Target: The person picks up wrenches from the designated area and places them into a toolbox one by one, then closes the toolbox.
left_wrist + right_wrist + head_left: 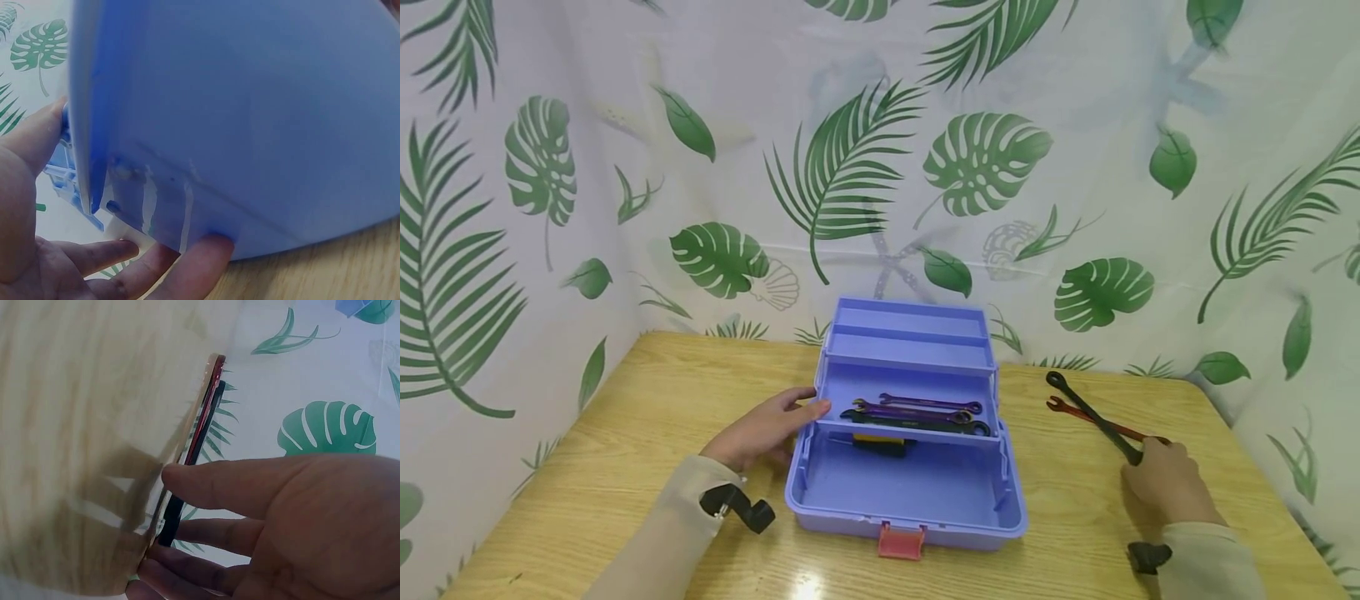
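Note:
A blue toolbox (850, 523) stands open on the wooden table (625, 433), its fold-out tray (910, 432) raised. Three wrenches (925, 414), purple and dark, lie in the tray. A yellow-and-black tool (880, 446) shows beneath it. My left hand (808, 408) rests on the box's left side with straight fingers (194, 262) against the blue wall (250, 112). To the right, a black wrench (1108, 433) and a red wrench (1063, 408) lie crossed on the table. My right hand (1150, 467) pinches the black wrench's (203, 428) near end between thumb and fingers, the red wrench (212, 381) alongside.
A red latch (901, 542) hangs at the toolbox's front edge. Leaf-print sheeting (850, 167) walls the table on the back and both sides. Bare tabletop lies left of the box and along the front.

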Available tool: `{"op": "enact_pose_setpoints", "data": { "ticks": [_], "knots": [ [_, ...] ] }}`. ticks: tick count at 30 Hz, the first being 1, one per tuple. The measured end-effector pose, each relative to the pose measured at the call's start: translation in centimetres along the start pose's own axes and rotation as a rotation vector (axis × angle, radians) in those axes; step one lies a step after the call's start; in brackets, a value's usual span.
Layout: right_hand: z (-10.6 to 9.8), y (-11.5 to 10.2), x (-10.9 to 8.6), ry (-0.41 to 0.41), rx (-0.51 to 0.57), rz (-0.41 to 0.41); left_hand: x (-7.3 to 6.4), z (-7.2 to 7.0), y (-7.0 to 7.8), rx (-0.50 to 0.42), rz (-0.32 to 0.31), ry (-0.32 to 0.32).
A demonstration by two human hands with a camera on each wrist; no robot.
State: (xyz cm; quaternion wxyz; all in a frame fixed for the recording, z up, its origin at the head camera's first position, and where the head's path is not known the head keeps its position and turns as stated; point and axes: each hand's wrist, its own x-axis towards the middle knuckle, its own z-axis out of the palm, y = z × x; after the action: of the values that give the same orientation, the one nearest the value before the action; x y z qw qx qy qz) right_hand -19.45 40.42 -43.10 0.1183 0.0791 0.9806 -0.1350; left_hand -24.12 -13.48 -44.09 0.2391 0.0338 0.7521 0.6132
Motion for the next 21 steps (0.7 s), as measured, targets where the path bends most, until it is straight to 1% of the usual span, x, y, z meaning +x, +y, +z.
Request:
{"op": "enact_pose_setpoints", "data": {
  "ticks": [5, 9, 13, 21],
  "knots": [
    [0.07, 0.22, 0.36, 0.007, 0.014, -0.007, 0.02, -0.08, -0.11, 0.005, 0.003, 0.006],
    [0.24, 0.47, 0.62, 0.013, 0.025, -0.032, 0.09, -0.1, -0.22, -0.005, 0.009, -0.01],
    [0.23, 0.21, 0.45, 0.014, 0.03, -0.04, 0.05, -0.1, -0.22, -0.014, 0.016, -0.025],
    [0.42, 0.01, 0.19, 0.041, 0.02, -0.05, 0.16, -0.15, -0.18, -0.009, 0.014, -0.026]
  ]
}}
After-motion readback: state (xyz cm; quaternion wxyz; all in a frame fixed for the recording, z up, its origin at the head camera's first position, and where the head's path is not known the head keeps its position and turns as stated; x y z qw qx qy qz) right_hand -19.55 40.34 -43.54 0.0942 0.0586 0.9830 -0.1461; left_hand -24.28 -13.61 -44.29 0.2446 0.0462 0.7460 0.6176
